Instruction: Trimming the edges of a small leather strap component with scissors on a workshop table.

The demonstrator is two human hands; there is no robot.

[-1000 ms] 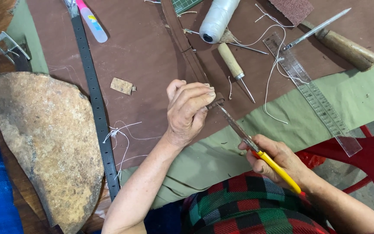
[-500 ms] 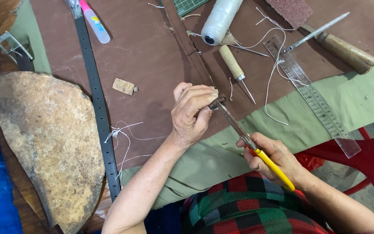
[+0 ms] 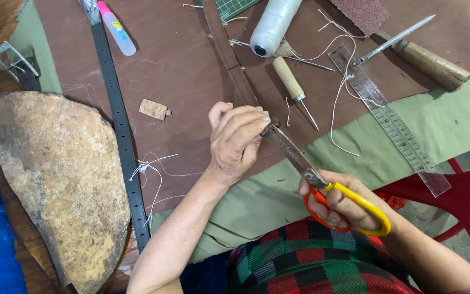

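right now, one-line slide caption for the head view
Left hand pinches a small piece while right hand works yellow-handled scissors.

both forearms are bare to the elbow, no sleeves, watch or rings showing. the left hand (image 3: 239, 139) and right hand (image 3: 339, 200) are ungloved, nails short. the lap wears red, green and black plaid cloth.

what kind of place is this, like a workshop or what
Most likely a leatherwork bench: a punched black belt strap lies on brown leather, with an awl, a thread spool and a clear ruler. The right hand holds scissors.
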